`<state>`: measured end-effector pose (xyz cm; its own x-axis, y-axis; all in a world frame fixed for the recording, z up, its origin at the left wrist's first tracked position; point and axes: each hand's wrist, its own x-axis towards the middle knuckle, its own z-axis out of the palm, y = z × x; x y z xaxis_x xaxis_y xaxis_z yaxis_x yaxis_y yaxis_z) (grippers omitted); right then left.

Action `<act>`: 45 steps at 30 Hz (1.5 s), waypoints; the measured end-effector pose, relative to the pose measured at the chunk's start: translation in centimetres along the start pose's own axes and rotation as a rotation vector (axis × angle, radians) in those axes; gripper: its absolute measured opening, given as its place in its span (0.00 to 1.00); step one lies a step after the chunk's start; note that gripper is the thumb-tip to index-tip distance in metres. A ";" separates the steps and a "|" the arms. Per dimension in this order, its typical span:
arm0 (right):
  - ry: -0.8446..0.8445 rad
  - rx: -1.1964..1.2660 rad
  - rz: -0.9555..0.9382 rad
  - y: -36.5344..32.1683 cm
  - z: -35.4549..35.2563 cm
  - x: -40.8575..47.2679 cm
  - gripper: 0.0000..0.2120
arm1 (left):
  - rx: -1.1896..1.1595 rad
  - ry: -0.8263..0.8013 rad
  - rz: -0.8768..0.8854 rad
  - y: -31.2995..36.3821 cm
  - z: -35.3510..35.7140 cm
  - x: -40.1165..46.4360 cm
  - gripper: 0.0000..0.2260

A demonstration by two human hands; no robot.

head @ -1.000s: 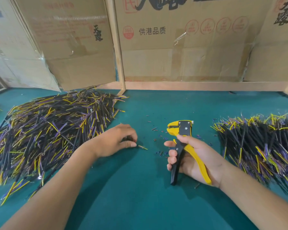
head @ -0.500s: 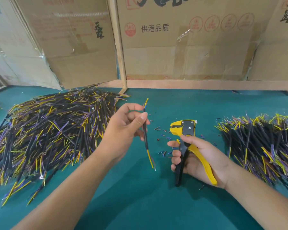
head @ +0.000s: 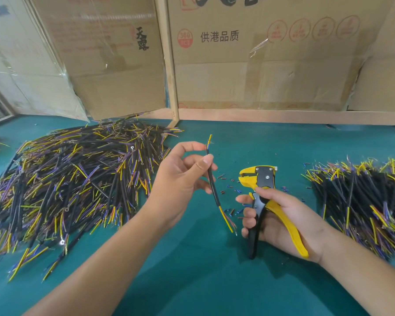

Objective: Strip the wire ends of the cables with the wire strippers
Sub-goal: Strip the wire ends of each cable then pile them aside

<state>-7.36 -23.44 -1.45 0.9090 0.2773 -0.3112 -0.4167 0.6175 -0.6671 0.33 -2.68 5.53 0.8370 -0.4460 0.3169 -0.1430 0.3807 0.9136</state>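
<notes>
Black cable pinched upright in left hand fingers; right hand grips wire strippers.

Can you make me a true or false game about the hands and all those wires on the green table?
1. The left hand pinches one black cable. True.
2. The wire strippers lie on the table with nobody touching them. False: the right hand grips their handles.
3. The cable is already between the strippers' jaws. False: it hangs apart from them, to their left.
4. Piles of cables lie on both sides of the table. True: one big pile on the left, another pile on the right.
5. Small bits of cut insulation lie near the strippers. True.
</notes>
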 end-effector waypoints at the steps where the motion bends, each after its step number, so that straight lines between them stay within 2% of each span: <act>1: -0.007 0.002 0.001 0.0 0.1 -0.1 0.23 | 0.050 -0.011 0.037 0.0 0.0 0.0 0.13; 6: 0.000 0.007 -0.013 0.0 0.9 -0.9 0.23 | 0.284 -0.129 0.219 0.1 0.3 -0.6 0.12; 12: 0.033 -0.005 -0.027 -0.3 2.0 -1.7 0.20 | 0.380 -0.219 0.274 0.2 0.5 -1.1 0.12; 21: 0.048 0.000 -0.025 -0.3 2.2 -1.8 0.18 | 0.255 -0.213 0.237 0.3 0.6 -1.0 0.11; 32: 0.076 -0.010 -0.018 -0.3 2.8 -1.6 0.18 | 0.261 -0.239 0.108 -1.1 -0.3 -0.6 0.09; 39: 0.104 -0.043 -0.025 -0.4 3.2 -1.7 0.18 | 0.238 -0.233 0.108 -1.2 -1.0 -0.2 0.06; 45: 0.045 -0.016 -0.012 -0.3 2.0 -1.2 0.18 | 0.187 -0.225 0.061 -1.3 -1.1 -0.1 0.06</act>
<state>-8.34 -22.51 0.45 0.9129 0.2360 -0.3329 -0.4060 0.6085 -0.6818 1.06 -2.24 4.01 0.6885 -0.6034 0.4024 -0.3020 0.2659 0.9155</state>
